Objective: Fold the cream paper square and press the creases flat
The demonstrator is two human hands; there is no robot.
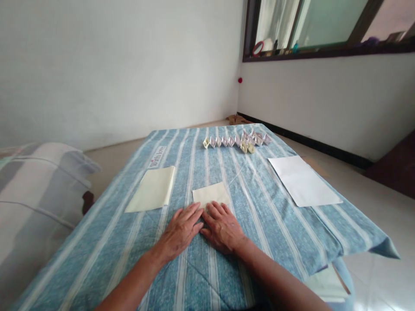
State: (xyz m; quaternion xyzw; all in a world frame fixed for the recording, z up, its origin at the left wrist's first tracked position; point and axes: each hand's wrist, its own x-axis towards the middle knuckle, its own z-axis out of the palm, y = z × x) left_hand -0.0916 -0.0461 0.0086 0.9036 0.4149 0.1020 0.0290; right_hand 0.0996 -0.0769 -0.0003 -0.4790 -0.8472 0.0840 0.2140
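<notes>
My left hand [181, 229] and my right hand [223, 226] lie flat, side by side, on a blue striped cloth [259, 203], fingers stretched out. Their fingertips rest on the near edge of a small cream paper square [210, 193]. A larger cream sheet [152, 188] lies to the left of it. A white sheet [303, 180] lies to the right. At the far end of the cloth, a row of several small folded paper pieces [238, 141] stands in a line.
A striped pillow [35, 190] sits at the left. White walls meet in the far corner, with a dark-framed window [324, 26] at upper right. More paper [327, 285] lies under the cloth's right corner. Tiled floor runs along the right.
</notes>
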